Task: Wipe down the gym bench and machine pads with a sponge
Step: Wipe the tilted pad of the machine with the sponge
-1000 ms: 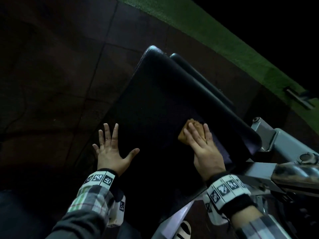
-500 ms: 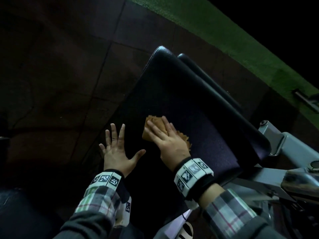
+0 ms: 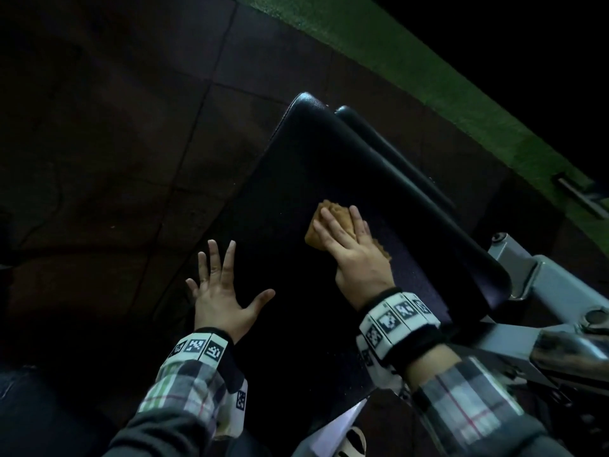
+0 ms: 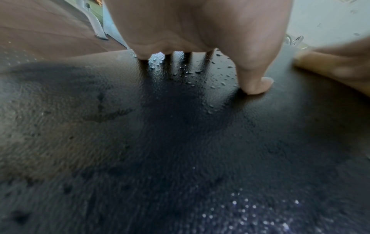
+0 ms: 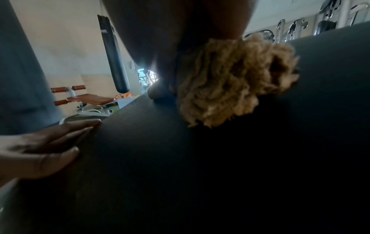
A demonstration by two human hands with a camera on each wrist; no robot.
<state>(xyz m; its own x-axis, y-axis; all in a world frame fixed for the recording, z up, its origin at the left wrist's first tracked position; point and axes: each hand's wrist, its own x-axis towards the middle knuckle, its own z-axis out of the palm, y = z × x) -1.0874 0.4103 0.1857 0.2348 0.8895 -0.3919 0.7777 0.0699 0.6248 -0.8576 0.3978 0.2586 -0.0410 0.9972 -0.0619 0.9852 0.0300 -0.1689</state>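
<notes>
Dark floor tiles surround the black bench pad (image 3: 329, 179), beaded with water droplets (image 4: 186, 71), where the left hand (image 3: 219, 296) rests flat with fingers spread and the right hand (image 3: 354, 255) presses flat-fingered on the tan sponge (image 3: 333, 209) mid-pad.

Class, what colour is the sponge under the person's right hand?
Tan, a yellowish brown. The sponge shows best in the right wrist view.

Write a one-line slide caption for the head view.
Right hand presses tan sponge on black bench pad; left hand braces, fingers spread.
</notes>
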